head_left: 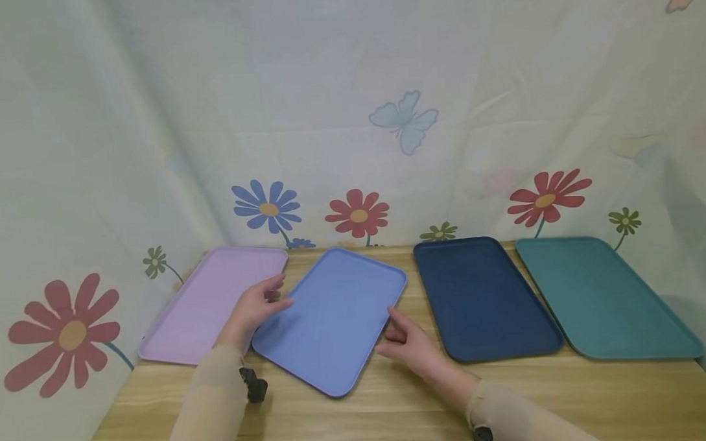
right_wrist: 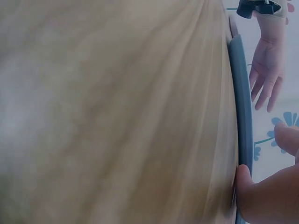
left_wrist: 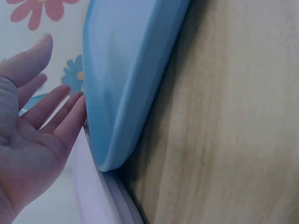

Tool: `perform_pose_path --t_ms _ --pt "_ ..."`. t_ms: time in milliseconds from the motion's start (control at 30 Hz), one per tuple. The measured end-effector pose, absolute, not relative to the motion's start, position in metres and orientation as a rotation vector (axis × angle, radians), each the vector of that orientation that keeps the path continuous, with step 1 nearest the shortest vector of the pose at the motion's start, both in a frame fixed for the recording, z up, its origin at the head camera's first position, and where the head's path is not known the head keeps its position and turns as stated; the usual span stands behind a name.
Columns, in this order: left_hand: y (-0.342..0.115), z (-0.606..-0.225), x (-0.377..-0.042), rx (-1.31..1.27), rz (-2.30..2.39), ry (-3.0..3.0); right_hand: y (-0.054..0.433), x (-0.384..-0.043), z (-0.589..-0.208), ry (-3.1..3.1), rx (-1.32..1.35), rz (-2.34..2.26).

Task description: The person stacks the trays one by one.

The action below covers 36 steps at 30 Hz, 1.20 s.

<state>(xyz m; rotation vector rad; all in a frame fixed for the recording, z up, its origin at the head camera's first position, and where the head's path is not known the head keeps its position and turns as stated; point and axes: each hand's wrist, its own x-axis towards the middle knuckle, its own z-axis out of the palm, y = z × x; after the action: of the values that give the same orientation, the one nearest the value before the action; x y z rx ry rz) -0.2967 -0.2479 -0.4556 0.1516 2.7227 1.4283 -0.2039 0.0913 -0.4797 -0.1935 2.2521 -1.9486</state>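
Note:
A periwinkle-blue tray (head_left: 333, 312) lies turned at an angle on the wooden table, between a lilac tray (head_left: 216, 303) and a navy tray (head_left: 487, 300). My left hand (head_left: 253, 308) is beside its left edge, thumb and fingers extended. In the left wrist view that hand (left_wrist: 35, 121) has its palm showing and holds nothing. At the tray's right edge is my right hand (head_left: 412, 345). A digit of the right hand (right_wrist: 266, 196) touches the tray's side (right_wrist: 244, 112) in the right wrist view, without gripping it. The blue tray's left corner lies close to the lilac tray.
A teal tray (head_left: 607, 296) lies at the far right, beside the navy one. Behind the table (head_left: 360, 428) hangs a pale cloth (head_left: 326, 117) printed with flowers and a butterfly, and it also covers the left side. Dark devices are strapped at both wrists.

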Motion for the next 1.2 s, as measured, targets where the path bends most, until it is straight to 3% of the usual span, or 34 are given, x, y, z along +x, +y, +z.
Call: perform_pose_path --t_ms 333,1200 --pt "-0.250 -0.466 -0.301 0.291 1.272 2.833 0.088 -0.211 -0.482 2.344 -0.112 -1.902" --pt "-0.253 -0.469 -0.299 0.250 1.158 2.818 0.090 -0.227 -0.485 2.464 -0.153 -1.800"
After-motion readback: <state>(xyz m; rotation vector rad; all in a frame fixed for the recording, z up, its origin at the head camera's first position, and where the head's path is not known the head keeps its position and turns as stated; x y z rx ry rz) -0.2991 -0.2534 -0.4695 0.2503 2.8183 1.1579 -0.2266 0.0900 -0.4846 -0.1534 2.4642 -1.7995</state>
